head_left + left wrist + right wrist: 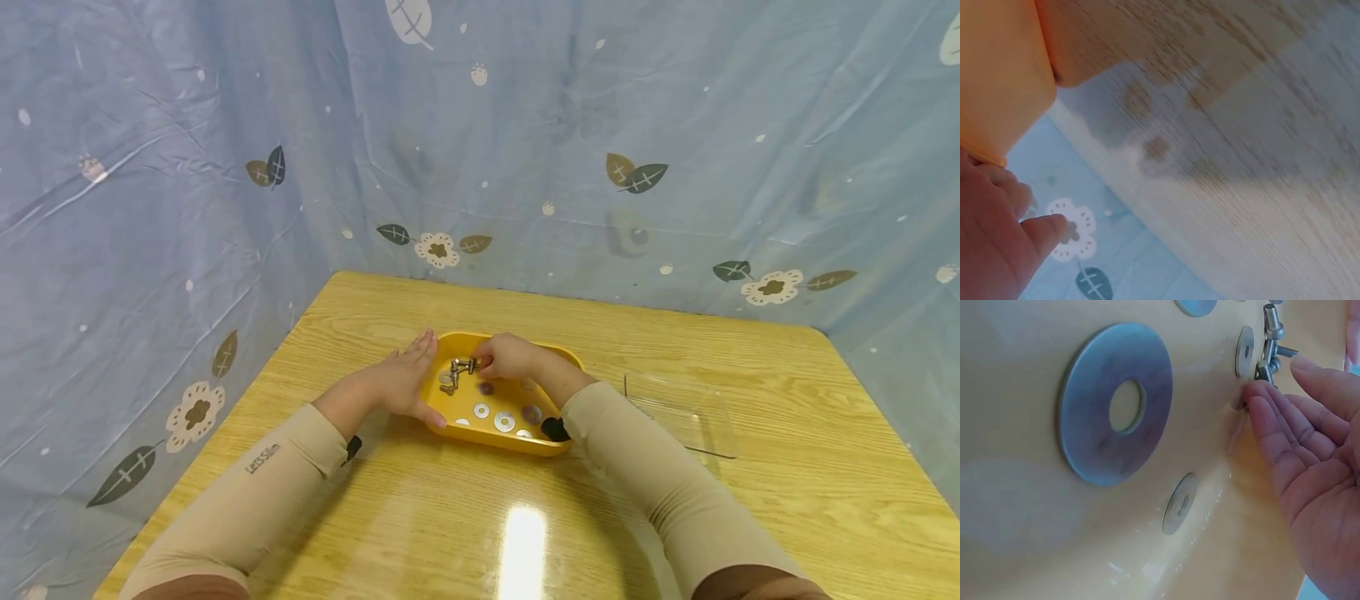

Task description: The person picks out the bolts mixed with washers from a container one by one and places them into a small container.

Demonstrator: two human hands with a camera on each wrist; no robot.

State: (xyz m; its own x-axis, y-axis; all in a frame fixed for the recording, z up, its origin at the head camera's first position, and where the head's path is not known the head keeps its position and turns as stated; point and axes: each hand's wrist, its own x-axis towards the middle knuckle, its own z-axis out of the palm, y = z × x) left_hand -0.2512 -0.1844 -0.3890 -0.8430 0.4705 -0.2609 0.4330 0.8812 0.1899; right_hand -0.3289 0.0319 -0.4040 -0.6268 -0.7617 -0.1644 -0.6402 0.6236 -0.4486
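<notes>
At the yellow tray (495, 442), reaching toward half-hidden bolts (1274, 332) with right hand (1322, 456) unclenched, touching the tray with left hand (403, 380) spread, cropped in wrist view

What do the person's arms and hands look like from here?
Both forearms wear close-fitting beige fabric sleeves, with brown cloth nearer the elbows. Dark lettering resembling "LetsSlim" marks the left one. The left hand and right hand wear no gloves; a small black piece shows beside each wrist.
</notes>
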